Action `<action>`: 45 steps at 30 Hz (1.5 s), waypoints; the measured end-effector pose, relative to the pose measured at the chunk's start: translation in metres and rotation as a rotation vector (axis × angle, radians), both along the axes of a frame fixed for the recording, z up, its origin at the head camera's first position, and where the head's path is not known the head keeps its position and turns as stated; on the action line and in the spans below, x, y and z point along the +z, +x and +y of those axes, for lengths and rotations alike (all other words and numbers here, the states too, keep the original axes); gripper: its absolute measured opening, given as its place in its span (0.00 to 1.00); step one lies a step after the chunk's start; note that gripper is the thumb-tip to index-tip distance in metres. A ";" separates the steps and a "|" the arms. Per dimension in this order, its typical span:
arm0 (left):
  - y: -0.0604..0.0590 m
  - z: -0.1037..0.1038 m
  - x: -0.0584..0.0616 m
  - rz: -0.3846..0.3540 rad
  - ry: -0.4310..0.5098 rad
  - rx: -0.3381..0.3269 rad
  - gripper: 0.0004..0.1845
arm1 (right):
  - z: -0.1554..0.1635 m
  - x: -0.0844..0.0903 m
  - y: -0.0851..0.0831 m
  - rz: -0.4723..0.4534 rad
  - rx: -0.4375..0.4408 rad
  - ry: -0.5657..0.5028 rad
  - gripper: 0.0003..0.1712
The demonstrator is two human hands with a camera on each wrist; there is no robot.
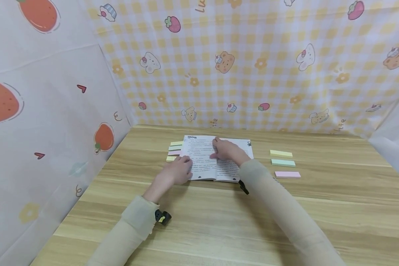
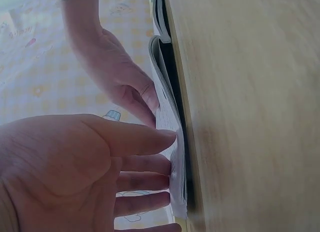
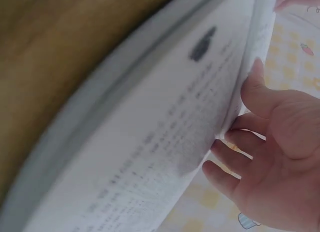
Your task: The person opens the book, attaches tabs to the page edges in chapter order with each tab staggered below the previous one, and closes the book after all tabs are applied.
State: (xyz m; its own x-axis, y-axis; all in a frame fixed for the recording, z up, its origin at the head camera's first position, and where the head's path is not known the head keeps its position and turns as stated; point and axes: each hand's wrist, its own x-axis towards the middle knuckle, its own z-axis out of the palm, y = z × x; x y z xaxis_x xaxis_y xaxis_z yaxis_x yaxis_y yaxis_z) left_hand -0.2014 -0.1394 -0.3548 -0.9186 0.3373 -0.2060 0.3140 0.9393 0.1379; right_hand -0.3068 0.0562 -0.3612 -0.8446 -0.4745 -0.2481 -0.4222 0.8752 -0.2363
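The counter (image 1: pixel 219 218) carries an open book (image 1: pixel 203 162) at its far middle. The left hand (image 1: pixel 174 173) lies on the left page, fingers (image 2: pixel 150 139) straight; the right hand (image 1: pixel 227 150) presses the gutter, fingers relaxed, gripping nothing.

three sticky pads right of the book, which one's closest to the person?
The pink pad. It lies at the near end of the column, below the green pad and the yellow pad, just beside the right sleeve.
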 end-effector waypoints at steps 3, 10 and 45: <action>0.000 0.001 0.001 0.005 -0.007 0.000 0.26 | 0.000 -0.001 0.002 0.064 0.016 -0.013 0.29; 0.001 0.000 -0.001 0.006 -0.019 0.003 0.26 | -0.003 -0.006 0.008 0.166 0.032 -0.021 0.15; 0.001 0.004 0.000 -0.013 0.001 -0.004 0.27 | 0.011 -0.005 0.031 0.126 0.107 0.000 0.29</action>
State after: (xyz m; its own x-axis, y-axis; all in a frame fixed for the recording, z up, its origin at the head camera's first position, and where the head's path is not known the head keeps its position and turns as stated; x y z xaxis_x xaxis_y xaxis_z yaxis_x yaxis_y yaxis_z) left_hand -0.2002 -0.1355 -0.3552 -0.9145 0.3413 -0.2173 0.3159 0.9379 0.1433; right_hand -0.2754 0.0667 -0.3663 -0.8135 -0.5637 -0.1429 -0.5397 0.8234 -0.1754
